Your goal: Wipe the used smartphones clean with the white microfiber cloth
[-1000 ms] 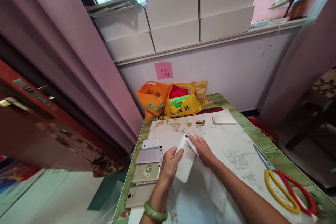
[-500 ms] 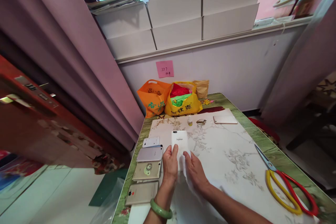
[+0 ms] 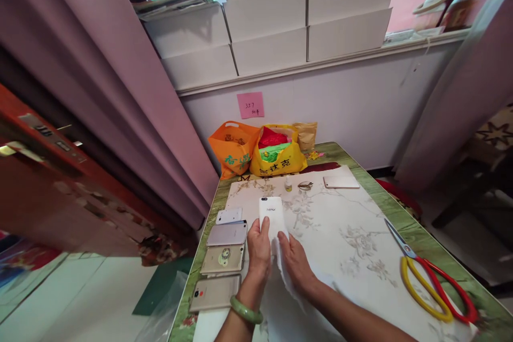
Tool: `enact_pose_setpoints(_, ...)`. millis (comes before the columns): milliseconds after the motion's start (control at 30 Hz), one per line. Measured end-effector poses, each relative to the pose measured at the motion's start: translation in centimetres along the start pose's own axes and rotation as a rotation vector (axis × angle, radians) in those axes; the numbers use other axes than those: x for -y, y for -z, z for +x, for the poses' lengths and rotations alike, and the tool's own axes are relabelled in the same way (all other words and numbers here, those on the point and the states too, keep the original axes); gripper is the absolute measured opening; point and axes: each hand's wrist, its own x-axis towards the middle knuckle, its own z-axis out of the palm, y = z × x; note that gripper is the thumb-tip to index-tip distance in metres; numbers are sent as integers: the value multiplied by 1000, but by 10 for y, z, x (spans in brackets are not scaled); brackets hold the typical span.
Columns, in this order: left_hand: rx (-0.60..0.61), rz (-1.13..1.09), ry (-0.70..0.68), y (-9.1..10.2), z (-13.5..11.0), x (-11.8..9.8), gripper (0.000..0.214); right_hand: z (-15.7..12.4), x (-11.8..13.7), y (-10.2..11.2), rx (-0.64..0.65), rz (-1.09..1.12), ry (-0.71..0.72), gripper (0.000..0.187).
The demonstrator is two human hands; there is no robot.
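Note:
My left hand [image 3: 259, 246], with a green bangle [image 3: 246, 311] on its wrist, grips a white honor phone [image 3: 271, 209], its back facing up. The thumb lies on the phone's back and the other fingers are mostly hidden. At the phone's lower right edge, my right hand [image 3: 295, 262] is closed on a crumpled white cloth [image 3: 285, 272]; part of it hangs below the fingers. Left of my hands, several phones lie face down in a column: a small white one [image 3: 229, 216], a pinkish one [image 3: 226, 235], a gold one with a ring [image 3: 222, 259] and a phone in a clear case [image 3: 215, 294].
Large scissors [image 3: 417, 259] with yellow and red handles lie at the right. Farther back are a small bottle [image 3: 288, 187], a small wire-like item [image 3: 305, 186] and another phone [image 3: 341, 182]. An orange bag [image 3: 232, 147] and a yellow bag [image 3: 280, 163] stand against the wall.
The view has shifted slightly, moving the scene a little left. My left hand keeps hold of the phone, and my right hand stays with the cloth at its lower edge.

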Motion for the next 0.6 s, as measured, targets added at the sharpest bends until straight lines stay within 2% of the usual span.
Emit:
enact_pose_setpoints(133,205,70,61,5,-9,2,43,29,7,18,-68,5,-48,61)
enact_pose_setpoints(233,245,100,136,4,-15,4,44,49,13,24,-140,30,-109,58)
enact_pose_setpoints(333,156,44,82,-1,-12,5,44,42,13,15,-136,43,-107,54)
enact_pose_setpoints(467,-19,-87,22,-9,-1,6,49,7,4,-2,-67,51,-19,48)
enact_pose_setpoints(600,-135,-185,-4,-15,-5,12,46,-6,-5,-5,-78,114,-3,46)
